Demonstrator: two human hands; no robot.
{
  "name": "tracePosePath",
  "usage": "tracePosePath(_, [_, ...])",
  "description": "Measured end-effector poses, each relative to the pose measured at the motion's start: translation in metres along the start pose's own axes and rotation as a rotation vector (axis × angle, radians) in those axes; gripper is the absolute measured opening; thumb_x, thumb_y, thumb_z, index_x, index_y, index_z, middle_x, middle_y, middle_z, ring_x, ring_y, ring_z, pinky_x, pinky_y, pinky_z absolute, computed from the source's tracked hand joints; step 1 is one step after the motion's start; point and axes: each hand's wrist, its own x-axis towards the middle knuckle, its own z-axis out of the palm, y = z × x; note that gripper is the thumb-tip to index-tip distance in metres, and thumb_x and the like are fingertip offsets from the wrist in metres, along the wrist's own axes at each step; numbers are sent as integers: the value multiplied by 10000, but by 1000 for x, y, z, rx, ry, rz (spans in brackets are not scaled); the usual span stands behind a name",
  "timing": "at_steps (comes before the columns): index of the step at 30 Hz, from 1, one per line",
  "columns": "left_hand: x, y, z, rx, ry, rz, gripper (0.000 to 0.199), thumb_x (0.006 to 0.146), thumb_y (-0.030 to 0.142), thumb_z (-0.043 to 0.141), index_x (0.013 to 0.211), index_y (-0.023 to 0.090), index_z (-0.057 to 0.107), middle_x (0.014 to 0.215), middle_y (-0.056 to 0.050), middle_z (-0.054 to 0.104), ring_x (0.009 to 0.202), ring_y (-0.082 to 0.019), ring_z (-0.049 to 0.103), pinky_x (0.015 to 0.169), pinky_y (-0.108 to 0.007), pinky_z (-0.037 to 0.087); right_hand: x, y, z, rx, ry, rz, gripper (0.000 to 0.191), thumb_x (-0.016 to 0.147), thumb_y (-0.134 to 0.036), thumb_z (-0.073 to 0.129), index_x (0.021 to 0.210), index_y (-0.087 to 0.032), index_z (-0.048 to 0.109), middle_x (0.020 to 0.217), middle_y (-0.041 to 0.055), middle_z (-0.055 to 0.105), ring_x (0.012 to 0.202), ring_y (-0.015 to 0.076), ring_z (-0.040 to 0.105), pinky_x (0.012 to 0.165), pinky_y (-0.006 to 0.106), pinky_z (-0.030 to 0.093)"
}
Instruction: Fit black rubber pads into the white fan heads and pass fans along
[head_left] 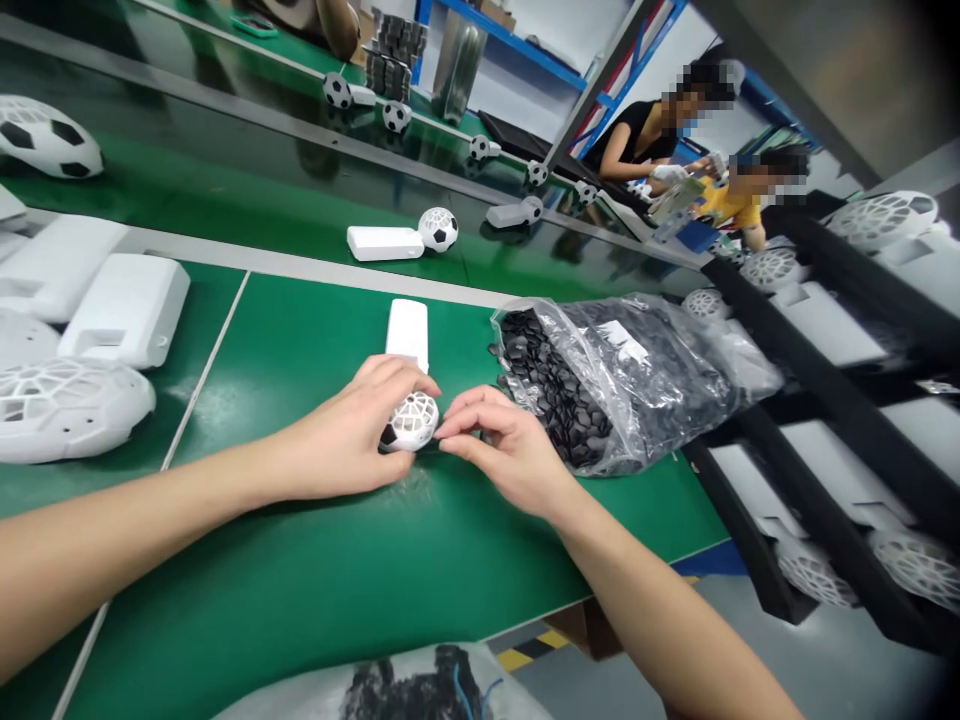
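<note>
A white lattice ball [415,420] with a black patch on its left side lies on the green table [420,570]. A white rectangular body [407,330] extends behind it. My left hand [367,425] is wrapped round the ball's left side, thumb in front and fingers behind. At the ball's right edge is my right hand [506,440], its thumb and fingertips pinched together; whatever is between them is too small to make out. An open clear bag [645,370] of small black pieces [555,390] lies just beyond my right hand.
White housings [127,310] are piled at the left. Behind the table, a belt [262,220] carries a ball-ended unit [386,243] and others. Black racks [795,340] with white parts stand at the right. Two people [637,140] sit at the back right; another person's arm [337,25] shows at the top.
</note>
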Motion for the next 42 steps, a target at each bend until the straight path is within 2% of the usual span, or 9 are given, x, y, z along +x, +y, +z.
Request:
tracePosePath(4, [1,2,-1,-28,3,-41,336,704,269,575,1018,218,466,1103,-47,483,1145,-255,358,970,-427,344,8,5,10,48,11,-13,73,730,-145,691,714,-199,644,767,-7,588,819,134,562,804,296,463])
tracePosePath(13, [1,6,5,-57,44,-38,261,708,207,488,968,221,482,1049,-39,515,1139,-258,362,961,-447,341,19,9,6,137,-87,165,231,684,-289,728,646,-171,534,722,-30,512,619,102,508,600,255,452])
tracePosePath(15, [1,5,5,-61,39,-39,281,699,204,491,979,225,478,1065,-43,519,1153,-265,360,970,-461,334,20,13,-5,14,-48,158,191,738,-315,677,694,-176,555,712,-24,534,621,108,510,601,255,450])
tracePosePath(20, [2,-1,4,-72,1,3,354,670,181,502,1018,232,460,1110,-48,507,1180,-265,357,978,-451,345,22,31,-36,-652,133,129,105,793,-200,616,893,-189,646,863,42,603,812,172,558,767,322,445])
tracePosePath(23, [1,0,2,-56,-18,-17,373,654,182,528,1018,247,477,1171,-49,451,1193,-268,347,986,-459,344,22,36,-40,-754,56,135,110,797,-164,614,896,-176,661,851,51,623,830,184,578,778,320,453])
tracePosePath(29, [-2,4,-3,-31,44,-279,459,636,279,594,1086,304,506,1099,-33,381,1034,-260,455,845,-425,459,13,29,-42,-874,50,194,89,810,-200,608,874,-193,670,861,56,633,801,193,597,715,305,458])
tracePosePath(33, [0,-4,-9,-85,-37,-212,471,655,254,584,1114,302,494,1136,-34,391,1011,-241,485,822,-388,478,6,28,-48,-779,46,261,107,772,-233,652,870,-192,664,823,29,622,668,141,578,666,281,458])
tracePosePath(38, [1,-8,-9,-103,-32,-191,455,663,262,571,1110,297,494,1163,-42,393,1005,-243,494,764,-362,494,3,33,-52,-670,47,263,126,773,-116,611,878,-172,652,821,24,619,700,126,574,697,265,454])
tracePosePath(42, [0,-6,-9,-118,-41,-199,464,657,251,559,1114,299,495,1176,-35,399,980,-237,512,739,-350,498,7,33,-50,-588,66,284,178,780,-183,624,958,-171,628,779,4,621,636,110,556,667,259,455])
